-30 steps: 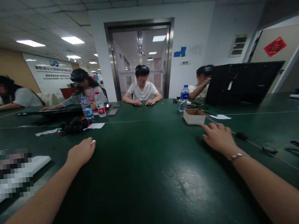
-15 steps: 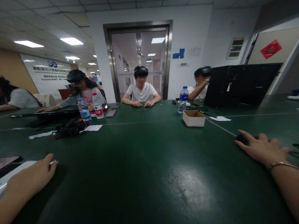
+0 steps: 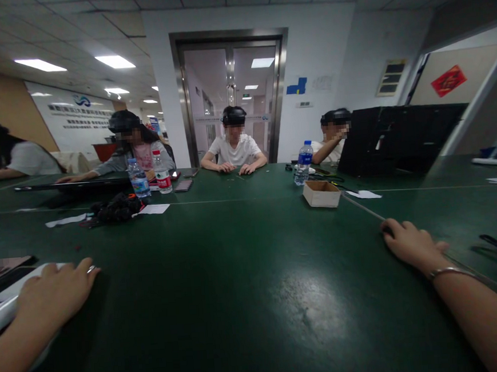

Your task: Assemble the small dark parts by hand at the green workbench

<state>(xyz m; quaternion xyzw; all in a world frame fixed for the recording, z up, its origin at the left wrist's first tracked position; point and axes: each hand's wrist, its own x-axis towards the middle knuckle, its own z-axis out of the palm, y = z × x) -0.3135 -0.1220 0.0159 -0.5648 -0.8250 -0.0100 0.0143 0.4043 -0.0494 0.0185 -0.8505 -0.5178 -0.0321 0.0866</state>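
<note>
My right hand (image 3: 412, 245) wraps over a dark computer mouse (image 3: 388, 228) on the green table (image 3: 238, 278). Only a small part of the mouse shows, and its cable (image 3: 364, 206) runs toward the far side. A metal bangle (image 3: 451, 271) circles that wrist. At the left, my left hand (image 3: 56, 290) has its fingers bent over a long white flat object (image 3: 2, 305) with a dark print, gripping its edge. A ring (image 3: 91, 269) sits on one finger. Beside this object lies a dark flat thing (image 3: 8, 275), partly blurred out.
A small open cardboard box (image 3: 322, 198) stands near a water bottle (image 3: 303, 163). Two more bottles (image 3: 138, 180) stand by a black bundle (image 3: 115, 211) and papers (image 3: 153, 209). A black monitor (image 3: 404, 139) is at the right. Several people wearing headgear sit around the table.
My right hand has drawn together over the mouse and shifted slightly left. My left hand has come back over the white object, which now looks tilted. The view has moved slightly.
</note>
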